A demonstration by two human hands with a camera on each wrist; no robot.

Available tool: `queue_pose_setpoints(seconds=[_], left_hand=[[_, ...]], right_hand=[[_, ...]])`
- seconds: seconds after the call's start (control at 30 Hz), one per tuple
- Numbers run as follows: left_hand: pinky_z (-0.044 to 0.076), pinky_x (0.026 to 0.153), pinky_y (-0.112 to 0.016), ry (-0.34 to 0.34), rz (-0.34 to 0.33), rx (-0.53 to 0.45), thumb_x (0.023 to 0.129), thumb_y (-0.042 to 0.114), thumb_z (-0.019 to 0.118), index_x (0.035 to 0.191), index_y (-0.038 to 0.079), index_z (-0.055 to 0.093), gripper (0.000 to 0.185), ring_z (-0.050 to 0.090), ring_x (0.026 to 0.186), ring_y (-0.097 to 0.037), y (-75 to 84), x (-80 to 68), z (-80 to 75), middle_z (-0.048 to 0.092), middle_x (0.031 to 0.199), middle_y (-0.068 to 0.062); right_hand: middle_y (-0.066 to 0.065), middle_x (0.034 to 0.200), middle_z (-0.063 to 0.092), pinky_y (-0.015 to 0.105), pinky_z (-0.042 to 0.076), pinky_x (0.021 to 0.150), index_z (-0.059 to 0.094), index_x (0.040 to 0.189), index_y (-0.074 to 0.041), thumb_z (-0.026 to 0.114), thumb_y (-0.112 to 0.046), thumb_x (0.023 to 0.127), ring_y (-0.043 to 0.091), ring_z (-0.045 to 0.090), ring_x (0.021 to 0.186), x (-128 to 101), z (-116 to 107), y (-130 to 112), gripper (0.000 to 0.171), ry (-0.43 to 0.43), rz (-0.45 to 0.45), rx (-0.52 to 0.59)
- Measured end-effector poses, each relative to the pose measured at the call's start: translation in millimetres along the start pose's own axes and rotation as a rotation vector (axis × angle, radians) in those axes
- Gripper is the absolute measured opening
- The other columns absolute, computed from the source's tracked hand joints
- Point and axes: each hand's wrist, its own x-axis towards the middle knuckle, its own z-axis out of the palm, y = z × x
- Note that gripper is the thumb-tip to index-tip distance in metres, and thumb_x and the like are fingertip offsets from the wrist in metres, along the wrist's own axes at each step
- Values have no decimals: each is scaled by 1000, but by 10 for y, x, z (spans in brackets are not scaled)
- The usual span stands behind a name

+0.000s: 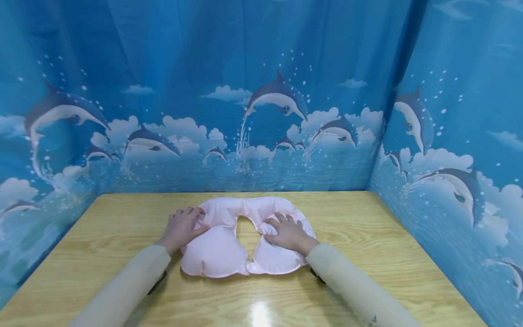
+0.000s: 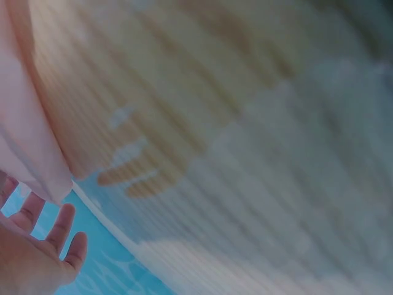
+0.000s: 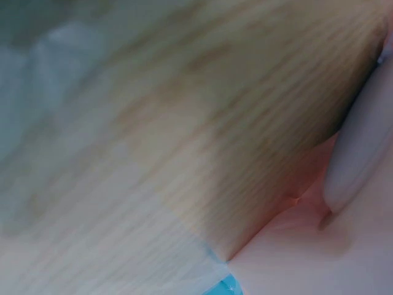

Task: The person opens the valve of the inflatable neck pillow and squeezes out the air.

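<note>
Pink inflatable neck pillow [image 1: 229, 245] lies flat on the wooden worktop [image 1: 367, 236]. Left hand [image 1: 181, 227] and right hand [image 1: 288, 231] press its two lobes, fingers spread flat, grasping nothing.

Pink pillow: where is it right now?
In the head view, the pink pillow lies mid-table, near the back curtain, under the left hand and right hand.

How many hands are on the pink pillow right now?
2. The left hand rests with straight fingers on the left arm of the pink pillow; the right hand lies flat on its right arm. Nothing else touches it on the table.
</note>
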Motion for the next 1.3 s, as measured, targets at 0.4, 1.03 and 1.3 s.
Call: queue_pose_setpoints(seconds=[0.4,1.03,1.3], left_hand=[[34,77,-53,-16,-5,9,80,47,64,106,13,58,43,49,95,-35,11,0,0,58,103,-10],[33,76,-52,-69,4,43,79,50,64,104,15,58,43,49,92,-34,11,-1,7,57,97,-7],[33,75,-51,-58,9,35,79,47,65,101,14,59,41,49,91,-35,45,-28,-40,56,95,-8]], right_hand=[[12,144,33,68,28,91,45,132,-29,46,-52,86,46,30,128,11,15,14,51,-11,-12,16],[10,138,43,61,27,97,48,129,-21,45,-51,88,38,40,123,-29,-41,-69,51,93,-52,-92],[11,141,40,59,26,100,43,134,-16,45,-51,88,37,38,127,-84,-45,-336,58,145,-181,-83]])
